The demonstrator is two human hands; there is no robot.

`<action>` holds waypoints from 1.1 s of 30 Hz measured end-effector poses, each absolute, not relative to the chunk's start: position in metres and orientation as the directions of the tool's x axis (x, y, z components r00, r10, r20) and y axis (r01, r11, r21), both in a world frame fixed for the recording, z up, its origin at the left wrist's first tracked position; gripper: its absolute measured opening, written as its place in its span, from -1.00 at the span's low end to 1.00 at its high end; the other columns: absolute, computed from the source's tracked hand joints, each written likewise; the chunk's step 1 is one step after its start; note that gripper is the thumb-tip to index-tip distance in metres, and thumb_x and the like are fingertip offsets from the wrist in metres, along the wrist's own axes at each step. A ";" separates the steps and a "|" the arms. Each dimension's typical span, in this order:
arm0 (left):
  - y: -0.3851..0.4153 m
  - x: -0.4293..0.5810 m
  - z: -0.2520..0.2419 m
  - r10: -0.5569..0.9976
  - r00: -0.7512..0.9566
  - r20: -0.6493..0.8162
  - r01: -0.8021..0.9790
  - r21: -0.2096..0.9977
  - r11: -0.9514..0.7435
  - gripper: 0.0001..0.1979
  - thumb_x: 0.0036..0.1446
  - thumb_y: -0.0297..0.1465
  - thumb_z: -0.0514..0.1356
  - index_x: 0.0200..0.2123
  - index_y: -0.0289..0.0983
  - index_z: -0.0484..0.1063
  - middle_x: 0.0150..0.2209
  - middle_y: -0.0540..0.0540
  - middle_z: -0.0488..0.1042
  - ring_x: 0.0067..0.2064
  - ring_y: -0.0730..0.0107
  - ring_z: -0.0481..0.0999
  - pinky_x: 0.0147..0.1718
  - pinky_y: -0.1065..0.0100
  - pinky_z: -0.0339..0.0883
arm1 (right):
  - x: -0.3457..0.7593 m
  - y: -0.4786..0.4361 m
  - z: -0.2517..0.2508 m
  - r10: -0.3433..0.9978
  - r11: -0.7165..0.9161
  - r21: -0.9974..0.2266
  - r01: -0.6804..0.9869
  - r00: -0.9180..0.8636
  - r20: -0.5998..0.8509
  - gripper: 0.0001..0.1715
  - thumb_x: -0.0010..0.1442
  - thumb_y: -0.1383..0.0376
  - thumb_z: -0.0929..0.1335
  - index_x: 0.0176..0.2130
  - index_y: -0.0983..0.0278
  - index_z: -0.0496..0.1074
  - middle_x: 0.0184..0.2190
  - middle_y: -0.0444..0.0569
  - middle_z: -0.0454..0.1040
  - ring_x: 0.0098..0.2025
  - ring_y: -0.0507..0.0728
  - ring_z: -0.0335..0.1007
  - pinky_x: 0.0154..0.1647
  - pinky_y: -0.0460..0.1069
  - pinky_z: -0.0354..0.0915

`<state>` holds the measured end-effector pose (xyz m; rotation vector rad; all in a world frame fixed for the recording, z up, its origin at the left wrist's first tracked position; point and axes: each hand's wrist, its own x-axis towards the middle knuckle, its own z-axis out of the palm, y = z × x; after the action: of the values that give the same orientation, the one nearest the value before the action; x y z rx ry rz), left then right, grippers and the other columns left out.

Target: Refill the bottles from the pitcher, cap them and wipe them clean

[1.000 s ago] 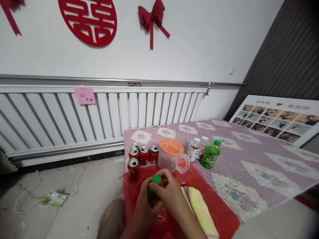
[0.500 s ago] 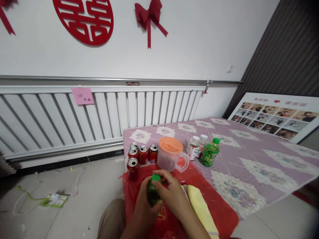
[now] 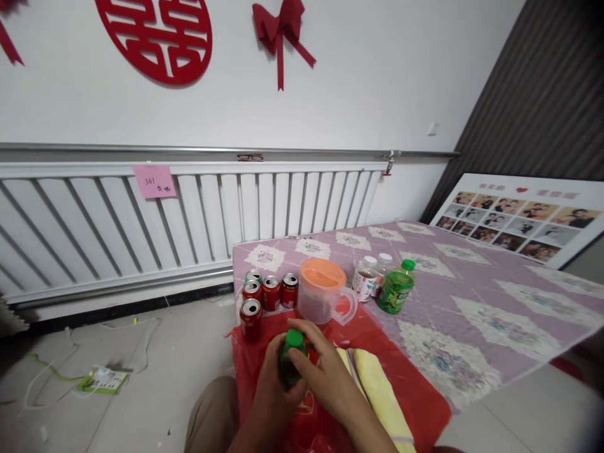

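Between my two hands is a green plastic bottle (image 3: 291, 362) with a green cap, held upright over a red plastic sheet (image 3: 406, 384). My left hand (image 3: 272, 384) wraps around its left side. On the other side, my right hand (image 3: 321, 365) closes around the bottle, its thumb on the front below the cap. Much of the bottle is covered by my fingers. Just beyond my hands stands a clear plastic pitcher (image 3: 314, 305) with an orange lid. A folded yellow towel (image 3: 377, 390) lies beside my right forearm.
Several opened drink cans (image 3: 251, 314) stand left of the pitcher. To its right are two white-capped bottles (image 3: 365, 280) and another green bottle (image 3: 396, 289). A patterned purple cloth (image 3: 438, 314) covers the table. On the floor at left lie a power strip (image 3: 104, 380) and cables.
My right hand has shifted slightly on the bottle, and more of the bottle below the cap shows. The whole view has moved a little.
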<state>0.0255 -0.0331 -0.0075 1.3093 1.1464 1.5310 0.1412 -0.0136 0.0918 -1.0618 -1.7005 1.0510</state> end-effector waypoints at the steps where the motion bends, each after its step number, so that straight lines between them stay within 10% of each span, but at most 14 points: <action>1: -0.033 0.025 -0.009 0.957 -0.145 0.250 -0.022 0.966 -0.256 -0.32 -0.08 -0.43 0.30 0.14 -0.21 0.19 0.14 -0.25 0.40 0.12 0.03 0.47 0.12 0.03 0.37 | 0.143 -0.013 0.092 0.924 0.306 -0.928 0.213 -0.302 0.235 -0.55 0.12 0.27 0.33 0.03 0.15 0.44 0.08 0.00 0.47 0.14 0.20 0.37 0.16 0.11 0.25; 9: -0.034 0.025 -0.005 0.956 -0.120 0.268 0.009 0.963 -0.269 -0.35 -0.08 -0.44 0.28 0.13 -0.22 0.20 0.09 -0.22 0.42 0.09 0.10 0.49 0.10 0.09 0.38 | 0.129 -0.009 0.086 0.982 0.175 -0.948 0.267 -0.111 0.150 -0.74 -0.09 0.24 0.42 -0.31 0.18 0.36 -0.35 -0.13 0.50 -0.27 0.17 0.46 -0.16 0.07 0.37; 15: -0.035 0.026 -0.002 0.954 -0.121 0.275 -0.007 0.961 -0.277 -0.37 -0.05 -0.42 0.26 0.13 -0.19 0.20 0.10 -0.22 0.42 0.07 0.04 0.51 0.07 0.03 0.42 | 0.138 -0.013 0.085 0.964 0.204 -0.969 0.141 -0.204 0.173 -0.37 0.05 0.19 0.42 0.12 0.17 0.34 0.05 0.05 0.49 0.03 0.22 0.45 0.09 0.13 0.32; 20: -0.034 0.025 -0.009 0.962 -0.138 0.235 0.008 0.972 -0.237 -0.34 -0.04 -0.41 0.28 0.15 -0.19 0.16 0.15 -0.26 0.39 0.13 0.00 0.47 0.13 0.00 0.37 | 0.149 -0.015 0.084 0.921 0.310 -0.934 0.178 -0.302 0.248 -0.53 0.21 0.09 0.35 0.07 0.18 0.46 0.13 0.08 0.44 0.19 0.26 0.33 0.21 0.16 0.22; 28: -0.033 0.023 -0.010 0.953 -0.139 0.268 0.068 0.963 -0.261 -0.27 -0.11 -0.55 0.24 0.17 -0.16 0.17 0.17 -0.19 0.38 0.19 0.06 0.42 0.20 0.03 0.30 | 0.149 -0.020 0.075 0.971 0.209 -0.978 -0.010 -0.119 0.209 -0.60 0.24 -0.06 0.32 -0.22 0.19 0.48 -0.16 0.02 0.57 -0.09 0.21 0.50 -0.07 0.05 0.41; 33: -0.033 0.023 -0.011 0.953 -0.159 0.260 0.082 0.965 -0.250 -0.31 -0.13 -0.52 0.24 0.15 -0.19 0.23 0.17 -0.20 0.40 0.19 0.03 0.41 0.17 0.05 0.34 | 0.147 -0.016 0.074 0.963 0.239 -0.970 0.047 -0.143 0.230 -0.45 0.23 -0.10 0.32 0.03 0.17 0.45 0.09 0.08 0.48 0.15 0.24 0.38 0.15 0.11 0.31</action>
<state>0.0232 -0.0328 -0.0105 1.3621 1.2477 1.5000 0.1474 -0.0159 0.0742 -1.0080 -1.4590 1.0962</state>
